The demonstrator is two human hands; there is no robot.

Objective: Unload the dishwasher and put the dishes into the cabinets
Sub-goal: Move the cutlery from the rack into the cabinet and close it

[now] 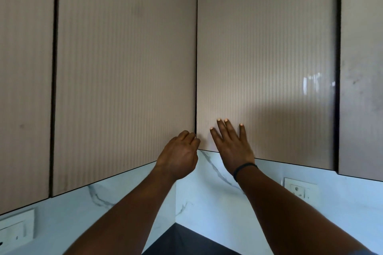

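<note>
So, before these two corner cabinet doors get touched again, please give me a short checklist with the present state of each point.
1. Left ribbed beige cabinet door shut: ok.
2. Right ribbed beige cabinet door shut: ok.
3. Right hand flat on the right door, fingers straight: ok.
4. Left hand curled at the seam between the doors; real hold on the edge: cannot tell.
5. Both hands free of dishes: ok.
6. Space inside the cabinet: cannot tell.

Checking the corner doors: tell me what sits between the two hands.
In the head view, only the dark seam where the two cabinet doors meet separates left hand from right hand.
</note>
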